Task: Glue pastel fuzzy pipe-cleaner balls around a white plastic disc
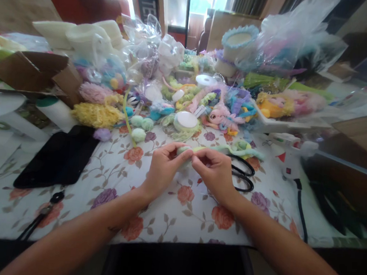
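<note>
Over the flowered tablecloth (pixel 166 221), my two hands meet at the fingertips. My left hand (pixel 166 166) is closed in a pinch on a small pale green fuzzy piece (pixel 185 148), mostly covered by the fingers. My right hand (pixel 214 170) pinches right beside it; what lies between its fingertips is hidden. Behind the right hand runs a pale green and yellow fuzzy strip (pixel 245 151); whether it joins the held piece I cannot tell. Black-handled scissors (pixel 245 186) lie partly behind my right wrist. Pale green pompoms (pixel 138 135) rest beyond my left hand.
A black tablet-like slab (pixel 60 156) lies at left, near a cardboard box (pixel 31 73). To the right are a white glue gun (pixel 292 157) and its black cord. Across the back, yarn, plush pieces, a round white lid (pixel 186 119) and plastic bags (pixel 295 40) are heaped.
</note>
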`<move>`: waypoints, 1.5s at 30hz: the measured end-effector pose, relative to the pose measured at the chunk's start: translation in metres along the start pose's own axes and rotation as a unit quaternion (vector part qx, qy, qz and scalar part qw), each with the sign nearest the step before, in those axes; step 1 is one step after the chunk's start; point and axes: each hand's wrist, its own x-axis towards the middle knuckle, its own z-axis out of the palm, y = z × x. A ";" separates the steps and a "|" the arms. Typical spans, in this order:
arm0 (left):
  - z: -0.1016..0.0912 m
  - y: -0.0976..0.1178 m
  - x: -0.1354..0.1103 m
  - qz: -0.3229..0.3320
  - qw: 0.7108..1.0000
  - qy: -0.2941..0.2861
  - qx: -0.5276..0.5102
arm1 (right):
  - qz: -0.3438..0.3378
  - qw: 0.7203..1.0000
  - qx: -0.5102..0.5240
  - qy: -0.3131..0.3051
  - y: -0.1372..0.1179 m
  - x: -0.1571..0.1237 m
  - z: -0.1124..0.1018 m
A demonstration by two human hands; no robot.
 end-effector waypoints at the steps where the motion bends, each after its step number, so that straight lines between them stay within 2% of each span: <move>1: 0.000 0.000 0.000 -0.004 1.000 -0.005 -0.008 | 0.012 1.000 0.013 -0.002 0.000 0.000 0.000; 5: -0.003 -0.002 0.001 -0.043 0.997 -0.039 -0.057 | 0.068 0.995 0.077 -0.007 -0.001 0.002 -0.004; 9: -0.005 -0.007 0.006 -0.101 0.986 -0.070 -0.114 | 0.101 0.984 0.145 0.027 0.003 0.009 -0.011; 13: -0.005 -0.009 0.013 -0.143 0.951 -0.083 -0.262 | 0.122 0.976 0.176 0.041 0.008 0.016 -0.017; 16: -0.007 -0.008 0.016 -0.140 0.935 -0.093 -0.312 | 0.117 0.973 0.196 -0.005 0.010 0.016 -0.016; 22: -0.013 0.000 0.015 -0.119 0.945 -0.083 -0.294 | 0.098 0.959 0.227 -0.137 0.010 0.005 -0.003; 24: -0.014 0.002 0.015 -0.110 0.949 -0.078 -0.286 | 0.098 0.959 0.210 -0.162 0.009 0.002 -0.003; 29: -0.015 0.000 0.020 -0.096 0.960 -0.050 -0.258 | 0.090 0.969 0.151 -0.172 0.006 0.009 -0.016; 33: -0.016 -0.005 0.024 -0.099 0.962 -0.017 -0.255 | 0.017 0.992 -0.024 -0.124 0.006 0.020 -0.032; 35: -0.016 -0.007 0.026 -0.104 0.955 0.000 -0.277 | -0.021 0.990 -0.093 -0.102 0.005 0.023 -0.039; 37: -0.017 -0.007 0.028 -0.114 0.947 0.009 -0.299 | -0.036 0.988 -0.115 -0.100 0.005 0.026 -0.046; 42: -0.018 -0.005 0.030 -0.149 0.938 0.000 -0.314 | -0.006 0.975 -0.146 -0.166 0.011 0.036 -0.066; 45: -0.017 -0.005 0.027 -0.158 0.942 -0.022 -0.296 | -0.026 0.970 -0.185 -0.157 0.015 0.041 -0.073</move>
